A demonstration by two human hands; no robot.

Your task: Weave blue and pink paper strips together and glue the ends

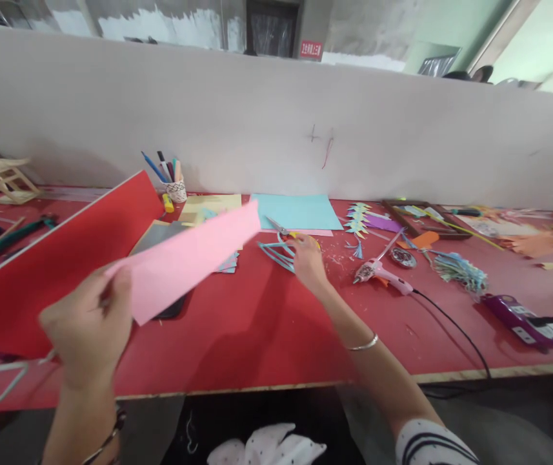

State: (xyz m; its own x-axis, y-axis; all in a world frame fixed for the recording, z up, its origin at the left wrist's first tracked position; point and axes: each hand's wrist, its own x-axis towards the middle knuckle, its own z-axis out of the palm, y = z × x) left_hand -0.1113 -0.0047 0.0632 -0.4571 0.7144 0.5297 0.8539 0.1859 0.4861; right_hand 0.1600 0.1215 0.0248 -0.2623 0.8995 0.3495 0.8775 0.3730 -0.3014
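Note:
A sheet of pink paper (189, 258) is pinched by one end in my left hand (90, 316), raised above the left part of the table and slanting up to the right. My right hand (310, 261) reaches to the middle of the table, its fingers closed at the yellow handle of a pair of scissors (279, 226). The scissors' blades point away to the left, over the edge of a light blue sheet (295, 210). Thin blue paper strips (276, 255) lie just left of my right fingers. Part of the scissors' handle is hidden by the hand.
A red board (77, 271) leans at the left, near a pen cup (176, 189). A pink glue gun (382, 274) with a black cable lies to the right. Beyond it are a paper tassel (460, 270), a wooden tray (424, 223) and a purple power strip (518, 320). A white partition (257, 123) stands behind.

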